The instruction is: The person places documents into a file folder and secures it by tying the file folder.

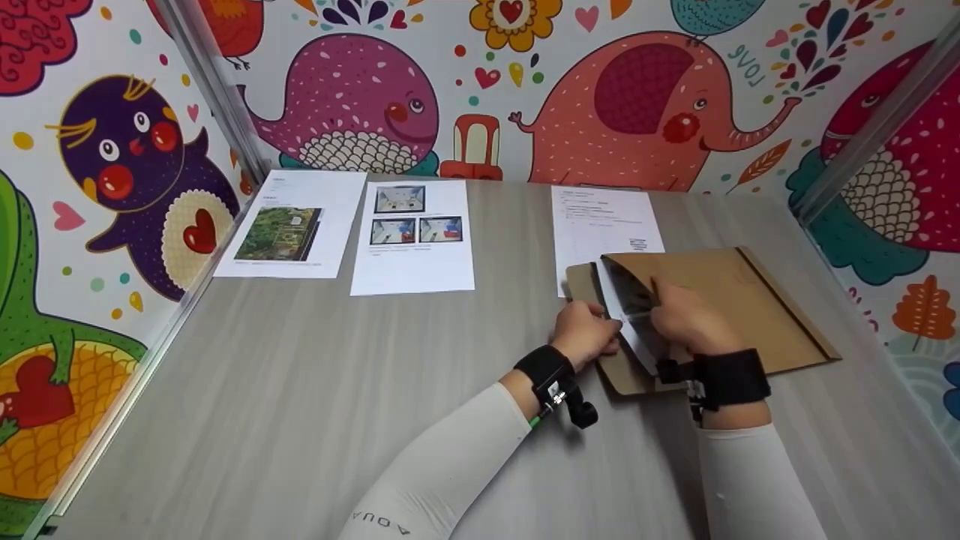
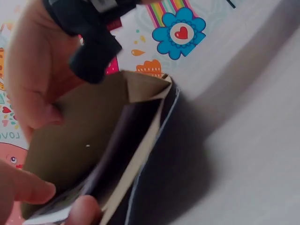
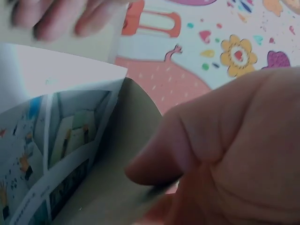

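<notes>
A brown kraft paper envelope (image 1: 765, 307) lies on the right of the table, its mouth spread toward the left. My right hand (image 1: 690, 319) grips the raised upper panel at the mouth, with its thumb (image 3: 154, 164) against the inner face. Inside sits a sheet with printed photos (image 3: 77, 126), its white edge showing at the opening. My left hand (image 1: 583, 334) is at the mouth, pinching the paper's edge between thumb and finger (image 2: 33, 187). The envelope's flap (image 1: 626, 375) extends under that hand. Deeper contents are in shadow.
Behind the envelope a text sheet (image 1: 604, 217) is partly covered by it. Two sheets with pictures, one with a garden photo (image 1: 277, 234) and one with several small photos (image 1: 412, 270), lie at the back left. Patterned walls (image 1: 480, 90) border the table (image 1: 300, 390).
</notes>
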A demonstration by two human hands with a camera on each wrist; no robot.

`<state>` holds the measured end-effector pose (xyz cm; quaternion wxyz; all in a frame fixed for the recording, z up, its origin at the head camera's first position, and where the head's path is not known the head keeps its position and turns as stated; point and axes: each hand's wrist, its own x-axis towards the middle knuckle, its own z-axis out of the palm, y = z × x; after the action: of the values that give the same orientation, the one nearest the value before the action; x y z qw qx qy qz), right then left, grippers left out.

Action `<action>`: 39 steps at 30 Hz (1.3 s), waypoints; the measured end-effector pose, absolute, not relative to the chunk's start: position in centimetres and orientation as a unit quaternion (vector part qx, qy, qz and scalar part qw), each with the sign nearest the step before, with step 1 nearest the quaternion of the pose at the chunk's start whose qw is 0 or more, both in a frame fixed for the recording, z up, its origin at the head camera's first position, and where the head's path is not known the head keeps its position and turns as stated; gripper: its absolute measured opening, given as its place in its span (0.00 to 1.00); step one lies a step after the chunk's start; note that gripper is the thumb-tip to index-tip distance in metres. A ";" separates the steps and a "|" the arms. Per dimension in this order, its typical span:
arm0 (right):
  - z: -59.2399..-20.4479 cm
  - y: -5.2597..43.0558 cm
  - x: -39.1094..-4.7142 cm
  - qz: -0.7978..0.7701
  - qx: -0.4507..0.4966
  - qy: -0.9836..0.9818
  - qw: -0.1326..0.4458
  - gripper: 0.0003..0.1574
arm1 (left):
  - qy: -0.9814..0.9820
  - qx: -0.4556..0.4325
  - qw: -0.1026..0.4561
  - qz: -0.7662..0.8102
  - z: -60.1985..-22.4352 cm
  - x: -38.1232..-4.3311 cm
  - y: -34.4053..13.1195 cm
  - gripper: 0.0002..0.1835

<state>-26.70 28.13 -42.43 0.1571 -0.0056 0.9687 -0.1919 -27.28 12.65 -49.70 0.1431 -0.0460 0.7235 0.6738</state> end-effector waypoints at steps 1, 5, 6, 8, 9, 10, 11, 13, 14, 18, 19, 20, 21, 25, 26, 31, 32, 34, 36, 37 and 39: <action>-42.3 27.9 -26.6 -0.190 -0.009 0.969 0.154 0.44 | 0.727 -0.046 0.143 0.670 -49.7 -27.3 12.6 0.18; -41.7 27.0 -26.4 -0.186 -0.017 0.971 0.147 0.44 | 0.727 -0.054 0.134 0.672 -49.8 -27.6 12.6 0.14; -41.7 26.8 -26.4 -0.185 -0.019 0.972 0.146 0.44 | 0.724 -0.057 0.129 0.675 -49.8 -27.6 12.7 0.13; -41.6 26.4 -26.3 -0.188 -0.019 0.971 0.146 0.44 | 0.721 -0.060 0.123 0.679 -49.9 -27.7 12.7 0.12; -41.6 26.2 -26.3 -0.188 -0.019 0.971 0.145 0.43 | 0.722 -0.059 0.122 0.679 -50.0 -27.7 12.8 0.11; -41.6 26.1 -26.4 -0.189 -0.017 0.971 0.145 0.43 | 0.719 -0.054 0.122 0.682 -50.0 -27.7 12.9 0.11; -41.6 26.1 -26.5 -0.188 -0.017 0.971 0.144 0.43 | 0.716 -0.046 0.125 0.685 -50.0 -27.7 12.9 0.12; -41.8 26.2 -26.7 -0.181 -0.014 0.973 0.142 0.43 | 0.712 -0.032 0.134 0.689 -49.9 -27.8 12.9 0.13; -41.9 26.4 -26.9 -0.177 -0.012 0.974 0.142 0.43 | 0.711 -0.025 0.138 0.689 -49.8 -27.8 12.9 0.14; -42.4 28.1 -27.4 -0.170 -0.002 0.974 0.149 0.43 | 0.714 -0.012 0.143 0.685 -49.5 -28.2 12.2 0.17; -42.5 28.6 -27.5 -0.174 0.001 0.973 0.152 0.43 | 0.725 -0.010 0.135 0.676 -49.4 -28.4 11.9 0.17; -42.6 29.2 -27.6 -0.178 0.004 0.972 0.156 0.43 | 0.733 -0.007 0.127 0.668 -49.4 -28.6 11.7 0.17; -42.7 29.7 -27.6 -0.182 0.007 0.970 0.160 0.43 | 0.744 -0.005 0.116 0.658 -49.3 -28.9 11.3 0.16; -42.9 31.7 -27.7 -0.205 0.021 0.963 0.174 0.43 | 0.789 -0.001 0.073 0.610 -49.3 -30.0 10.0 0.15; -43.0 32.1 -27.6 -0.209 0.023 0.962 0.177 0.42 | 0.796 -0.003 0.066 0.602 -49.4 -30.3 9.6 0.14; -43.5 33.6 -27.5 -0.218 0.023 0.958 0.187 0.37 | 0.811 -0.024 0.046 0.583 -49.8 -31.4 8.2 0.14; -43.6 33.9 -27.4 -0.221 0.025 0.956 0.190 0.36 | 0.815 -0.028 0.043 0.577 -49.9 -31.5 8.0 0.13; -43.8 34.6 -27.4 -0.222 0.024 0.956 0.192 0.38 | 0.817 -0.034 0.047 0.573 -50.0 -31.6 7.8 0.13; -44.0 35.5 -27.3 -0.225 0.026 0.955 0.193 0.40 | 0.821 -0.034 0.052 0.568 -50.2 -31.7 7.7 0.13; -44.0 35.9 -27.2 -0.228 0.030 0.953 0.195 0.41 | 0.824 -0.032 0.053 0.563 -50.2 -31.7 7.7 0.13; -44.1 36.8 -27.0 -0.233 0.033 0.951 0.199 0.44 | 0.828 -0.028 0.057 0.557 -50.3 -31.7 7.6 0.14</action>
<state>-27.00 36.81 -44.10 0.1994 0.0331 0.9512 -0.2330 -31.74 7.65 -50.27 0.0573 -0.0283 0.8283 0.5566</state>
